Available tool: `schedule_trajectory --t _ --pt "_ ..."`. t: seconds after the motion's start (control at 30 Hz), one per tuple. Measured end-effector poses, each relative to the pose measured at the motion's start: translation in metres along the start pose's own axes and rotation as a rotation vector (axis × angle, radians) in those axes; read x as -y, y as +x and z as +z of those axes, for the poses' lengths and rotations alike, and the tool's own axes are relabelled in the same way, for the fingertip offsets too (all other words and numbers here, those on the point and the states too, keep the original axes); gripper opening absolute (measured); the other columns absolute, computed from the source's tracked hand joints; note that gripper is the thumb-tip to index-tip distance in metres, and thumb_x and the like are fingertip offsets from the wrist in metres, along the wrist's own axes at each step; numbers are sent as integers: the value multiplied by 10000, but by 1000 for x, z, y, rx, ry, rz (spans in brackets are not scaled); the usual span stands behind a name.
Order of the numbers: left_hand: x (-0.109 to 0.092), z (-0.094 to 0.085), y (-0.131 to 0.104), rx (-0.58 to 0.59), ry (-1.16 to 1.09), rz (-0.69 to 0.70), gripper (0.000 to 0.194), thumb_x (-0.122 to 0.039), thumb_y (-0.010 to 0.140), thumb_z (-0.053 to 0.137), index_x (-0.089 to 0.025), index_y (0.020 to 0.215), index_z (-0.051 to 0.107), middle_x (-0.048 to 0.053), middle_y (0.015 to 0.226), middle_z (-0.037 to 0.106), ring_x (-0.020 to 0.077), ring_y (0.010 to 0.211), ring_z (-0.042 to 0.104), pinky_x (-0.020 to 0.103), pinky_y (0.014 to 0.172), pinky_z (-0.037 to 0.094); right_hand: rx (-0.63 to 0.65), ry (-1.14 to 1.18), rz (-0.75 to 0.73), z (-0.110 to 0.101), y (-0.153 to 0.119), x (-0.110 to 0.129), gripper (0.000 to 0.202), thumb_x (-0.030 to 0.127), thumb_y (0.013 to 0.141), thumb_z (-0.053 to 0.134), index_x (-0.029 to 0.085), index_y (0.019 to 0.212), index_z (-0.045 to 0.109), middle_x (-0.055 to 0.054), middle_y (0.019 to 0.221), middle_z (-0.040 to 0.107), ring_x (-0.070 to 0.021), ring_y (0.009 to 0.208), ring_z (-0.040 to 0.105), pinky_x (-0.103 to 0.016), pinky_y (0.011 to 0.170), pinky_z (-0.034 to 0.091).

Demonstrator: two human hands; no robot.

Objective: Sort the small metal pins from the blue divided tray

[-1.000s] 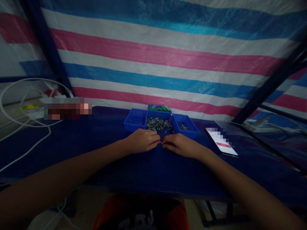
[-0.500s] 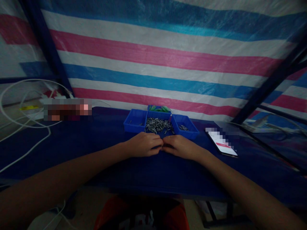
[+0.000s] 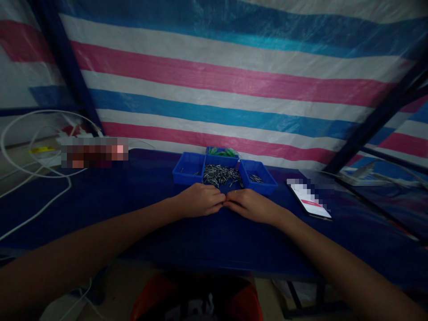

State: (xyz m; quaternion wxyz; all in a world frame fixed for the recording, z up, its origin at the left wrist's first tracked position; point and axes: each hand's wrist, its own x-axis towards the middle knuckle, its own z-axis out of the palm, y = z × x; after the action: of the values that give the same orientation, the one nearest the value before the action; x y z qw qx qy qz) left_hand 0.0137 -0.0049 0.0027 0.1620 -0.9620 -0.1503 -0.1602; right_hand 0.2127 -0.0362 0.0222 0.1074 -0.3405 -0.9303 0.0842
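Observation:
Just in front of the blue trays, my left hand (image 3: 203, 200) and my right hand (image 3: 248, 204) meet at the fingertips. Both are closed with fingers bent together, and whatever they may pinch is hidden. Beyond them lies a pile of small metal pins (image 3: 220, 174), dark and silvery. The left blue tray (image 3: 189, 179) holds a few pins. In the right blue tray (image 3: 262, 185) rests a small cluster of similar pins. Behind the pile, a back blue tray (image 3: 222, 158) contains green pieces (image 3: 227, 152), too small to make out.
A lit phone (image 3: 310, 199) lies on the blue table (image 3: 207, 243) to the right. White cables (image 3: 47, 214) and a blurred-out patch are at the left. Striped sheeting (image 3: 214, 80) hangs behind, between blue metal posts (image 3: 374, 111). Something orange (image 3: 252, 303) shows below the table edge.
The fingertips of both hands have drawn closer together, and the small gap under the left fingers has narrowed. Trays, pins and phone stay in place.

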Motion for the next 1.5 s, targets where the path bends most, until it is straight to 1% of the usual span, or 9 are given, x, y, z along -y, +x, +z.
schedule_trajectory --t 0.2,0.37,0.53,0.87,1.0,1.1,1.23,1.33,1.5 --pt "1 1 -1 3 12 -48 221 -327 896 415 -166 854 560 22 776 606 147 741 576 242 599 417 -4 -8 11 -5 -1 -2 193 221 906 425 142 855 594 -53 796 635 -136 713 571 -252 659 395" --pt "2 -1 -2 71 7 -86 184 -292 879 433 -168 837 562 22 764 614 149 708 588 243 581 422 -33 -30 26 -9 -3 -8 192 238 908 426 149 900 596 -53 817 642 -144 729 578 -265 677 406" --pt "0 -3 0 87 -6 -109 183 -286 879 430 -168 840 565 22 772 618 147 718 592 240 592 423 -29 -29 30 -8 -4 -10 195 231 906 425 147 902 601 -56 819 647 -146 730 582 -262 669 402" --pt "0 -4 0 83 -127 -152 177 -297 882 437 -182 867 571 3 789 620 140 746 601 234 605 415 -42 -23 35 -10 -4 -8 187 224 900 429 151 916 601 -53 825 647 -142 739 577 -264 679 396" --pt "1 -5 0 48 -134 -167 167 -282 879 441 -174 874 567 6 801 620 138 745 596 234 621 421 -19 -16 47 -9 -4 -10 189 221 897 429 144 906 601 -54 807 643 -142 725 575 -263 665 392" --pt "0 -5 0 -4 -106 -132 169 -274 878 437 -165 876 566 16 805 617 137 749 589 235 635 425 0 2 37 -6 -4 -10 177 207 892 433 145 906 599 -56 825 643 -136 726 572 -261 668 389" --pt "-1 -7 1 -65 -33 -10 208 -263 897 395 -156 883 573 29 784 613 133 738 575 234 621 424 13 17 18 -3 -2 -6 170 211 894 434 145 843 582 -43 776 619 -124 685 551 -252 636 376" --pt "-2 -9 1 -87 -5 58 228 -249 909 371 -150 864 571 27 768 612 125 711 564 231 606 422 12 31 5 -1 -2 -4 162 205 895 436 144 807 557 -29 741 596 -114 653 531 -241 609 360" --pt "-1 -10 1 -98 24 109 235 -246 914 364 -146 846 566 25 752 607 121 691 552 231 605 420 12 62 -11 1 -2 -4 154 203 897 437 147 791 532 -21 729 582 -111 647 524 -237 600 352"
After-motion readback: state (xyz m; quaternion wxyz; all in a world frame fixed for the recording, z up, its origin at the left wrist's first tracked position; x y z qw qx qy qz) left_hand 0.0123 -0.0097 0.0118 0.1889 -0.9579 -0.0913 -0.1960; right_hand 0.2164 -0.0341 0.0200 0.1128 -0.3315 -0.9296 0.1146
